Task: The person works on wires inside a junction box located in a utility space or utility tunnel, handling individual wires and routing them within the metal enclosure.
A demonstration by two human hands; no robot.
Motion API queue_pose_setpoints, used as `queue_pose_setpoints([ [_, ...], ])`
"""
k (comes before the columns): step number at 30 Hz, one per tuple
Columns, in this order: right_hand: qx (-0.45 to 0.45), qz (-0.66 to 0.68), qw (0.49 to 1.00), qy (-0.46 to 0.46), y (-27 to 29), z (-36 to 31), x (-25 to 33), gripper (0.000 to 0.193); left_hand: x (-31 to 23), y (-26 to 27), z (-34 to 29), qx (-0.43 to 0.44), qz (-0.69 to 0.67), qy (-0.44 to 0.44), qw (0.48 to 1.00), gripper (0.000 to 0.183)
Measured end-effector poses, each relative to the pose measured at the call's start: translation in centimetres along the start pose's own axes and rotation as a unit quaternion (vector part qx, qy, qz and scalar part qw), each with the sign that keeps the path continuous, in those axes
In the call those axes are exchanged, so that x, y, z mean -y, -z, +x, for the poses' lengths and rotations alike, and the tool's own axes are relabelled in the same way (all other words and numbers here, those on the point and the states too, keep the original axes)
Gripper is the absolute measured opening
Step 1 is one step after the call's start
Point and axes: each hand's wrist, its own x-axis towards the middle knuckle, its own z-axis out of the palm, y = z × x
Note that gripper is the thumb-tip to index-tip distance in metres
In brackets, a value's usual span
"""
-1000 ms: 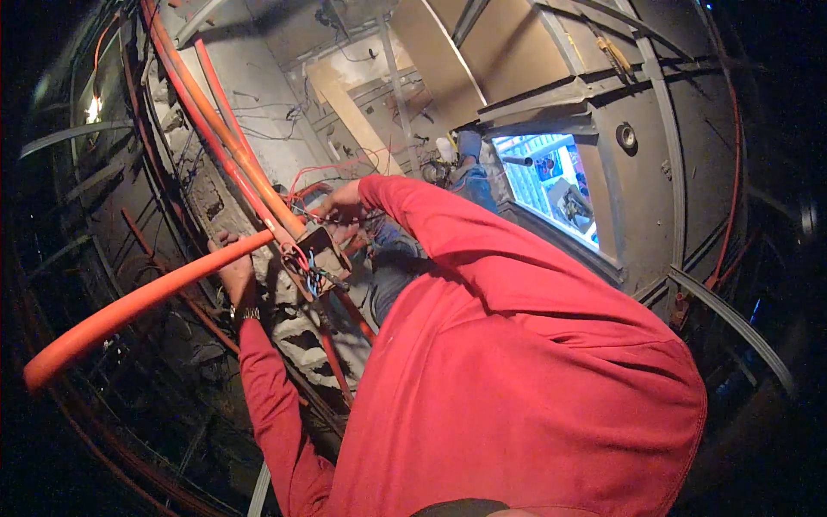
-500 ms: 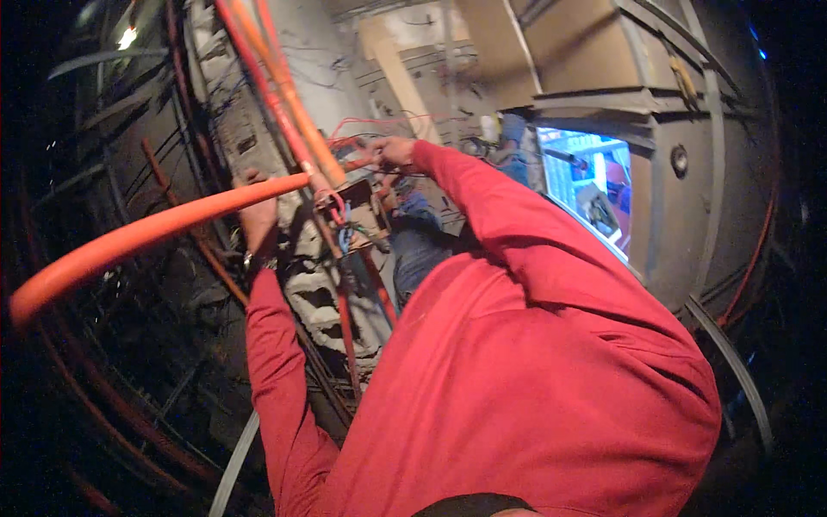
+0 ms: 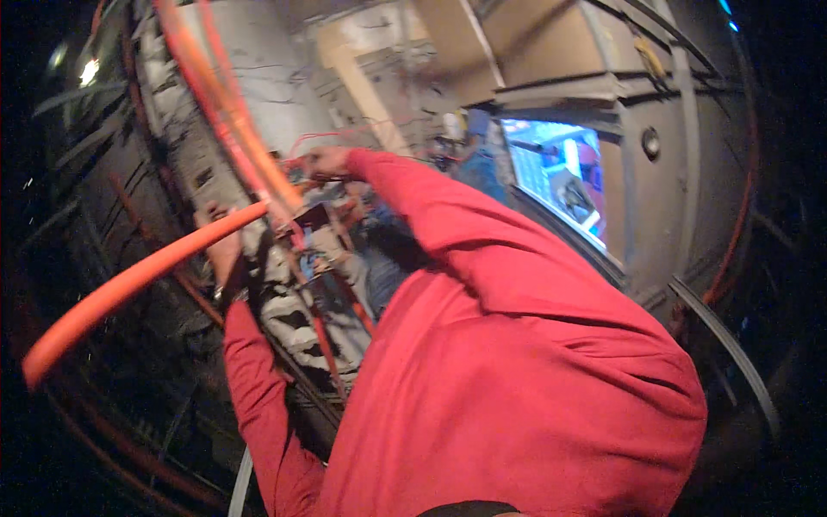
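My left hand [image 3: 226,252] rests against the broken masonry [image 3: 287,320], partly hidden by a thick orange conduit [image 3: 129,280]. Its fingers are smeared by motion. My right hand [image 3: 327,163] is farther off, closed beside the upper end of the conduit bundle [image 3: 267,177]. Whatever it grips is too blurred to name. Between and below the hands sits a small open electrical box [image 3: 317,218], with blue and red wires [image 3: 308,256] coming out under it. Thin red wires [image 3: 314,136] loop just past my right hand.
A wooden board [image 3: 366,90] leans beyond my right hand. To the right, a bright opening [image 3: 560,181] shows in a boarded, metal-framed wall [image 3: 650,211]. A pale metal profile [image 3: 732,345] runs down at the right. Darker cables hang along the left.
The whole view has shifted, so hands, conduits and opening appear farther left and mostly a little lower, with more blur. Both hands stay at about the same places on the wall and box.
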Motion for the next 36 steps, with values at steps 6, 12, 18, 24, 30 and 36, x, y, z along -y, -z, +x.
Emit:
queue_pose_setpoints([
  [6, -0.198, -0.246, 0.941, 0.117, -2.4, -0.1, 1.6, 0.027, 0.1, -0.1, -0.2, 0.008, -0.101, -0.022, 0.995, 0.032],
  [12, -0.227, -0.350, 0.900, 0.122, -2.3, -1.4, 1.9, 0.033, 0.7, 0.1, -0.2, -0.002, -0.086, -0.012, 0.996, 0.031],
  [18, -0.167, -0.424, 0.883, 0.113, -1.8, -2.5, 3.6, 0.030, 0.6, 0.3, -0.2, 0.009, -0.041, -0.007, 0.999, 0.032],
  [24, 0.005, -0.425, 0.879, 0.216, 0.0, -2.5, 4.2, 0.032, 0.3, 0.1, -0.1, 0.021, -0.133, 0.004, 0.991, 0.033],
  [30, 0.017, -0.257, 0.912, 0.318, -0.5, -0.5, 1.7, 0.020, -0.5, 0.4, -0.2, 0.001, -0.061, -0.002, 0.998, 0.031],
  [36, -0.005, -0.067, 0.990, 0.121, -2.4, -4.0, 1.4, 0.024, -1.6, 0.5, -0.5, 0.029, -0.137, 0.030, 0.990, 0.035],
])
